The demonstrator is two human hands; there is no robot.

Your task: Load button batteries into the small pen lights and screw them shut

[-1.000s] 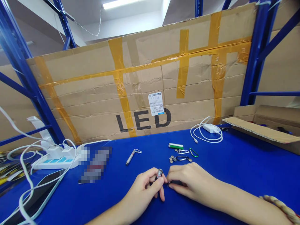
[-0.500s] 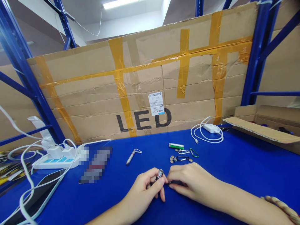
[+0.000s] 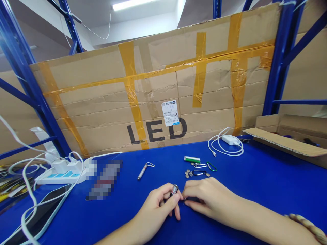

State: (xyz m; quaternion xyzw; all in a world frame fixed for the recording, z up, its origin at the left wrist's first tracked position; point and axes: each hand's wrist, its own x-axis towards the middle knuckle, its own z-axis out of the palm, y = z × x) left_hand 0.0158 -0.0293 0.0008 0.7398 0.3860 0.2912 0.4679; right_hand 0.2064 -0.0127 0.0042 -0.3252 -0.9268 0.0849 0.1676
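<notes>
Black-and-silver cylinder (image 3: 174, 190), right here, gripped in my left hand (image 3: 161, 204) over the blue tabletop (image 3: 217, 234)! My right hand (image 3: 201, 195) curls just beside it, its hold too hidden to tell. Farther out, small round discs (image 3: 187, 176) by a black carabiner (image 3: 200, 174), then a green-and-silver tube (image 3: 192, 159); behind it all, cardboard (image 3: 102, 115) marked LED.
</notes>
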